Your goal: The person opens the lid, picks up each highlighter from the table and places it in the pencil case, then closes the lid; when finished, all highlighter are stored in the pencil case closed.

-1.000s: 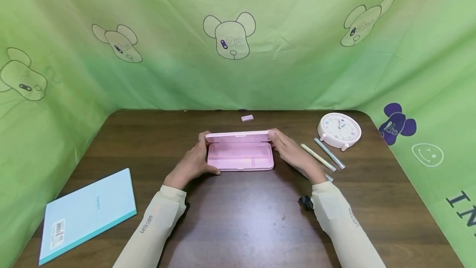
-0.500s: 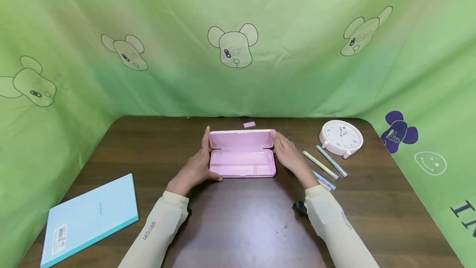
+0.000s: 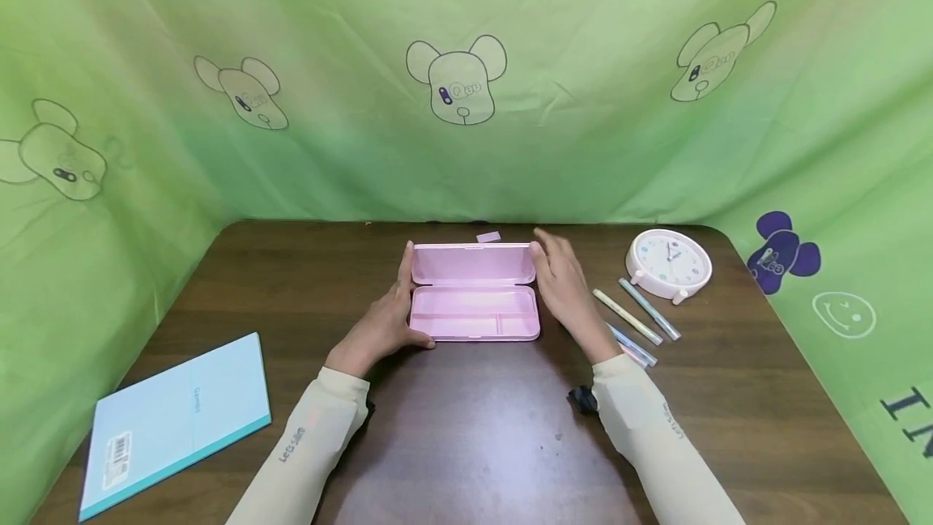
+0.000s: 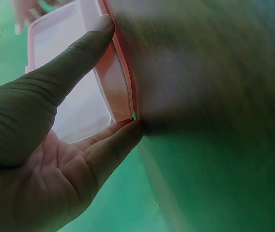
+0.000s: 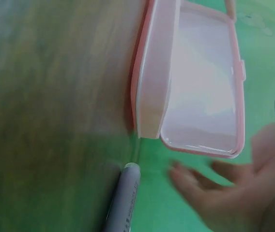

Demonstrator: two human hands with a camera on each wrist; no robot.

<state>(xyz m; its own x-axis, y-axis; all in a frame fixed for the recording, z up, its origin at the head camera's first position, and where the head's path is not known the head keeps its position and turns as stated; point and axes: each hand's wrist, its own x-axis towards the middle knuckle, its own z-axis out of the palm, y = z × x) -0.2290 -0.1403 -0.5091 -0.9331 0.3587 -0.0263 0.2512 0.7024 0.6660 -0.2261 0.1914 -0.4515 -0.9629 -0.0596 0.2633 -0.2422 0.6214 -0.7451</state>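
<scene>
A pink pencil case (image 3: 474,300) lies on the table with its lid (image 3: 474,264) raised up at the back. Its compartmented tray shows no contents. My left hand (image 3: 379,329) holds the case's left end, the thumb at the front edge and the fingers along the side toward the hinge; the left wrist view shows this thumb (image 4: 79,55) across the case's rim. Beside the lid's right edge is my right hand (image 3: 570,294). In the right wrist view, that hand (image 5: 239,188) is blurred, its fingers apart from the lid and holding nothing.
Several markers lie right of the case, among them a yellow marker (image 3: 627,317) and a light-blue marker (image 3: 650,309). A pink alarm clock (image 3: 669,262) stands behind them. A small pink block (image 3: 488,237) lies behind the lid. At left is a light-blue notebook (image 3: 175,420).
The lid has swung back from partly raised to nearly upright. My right hand has come off the lid's edge, while my left hand stays at the case's left end.
</scene>
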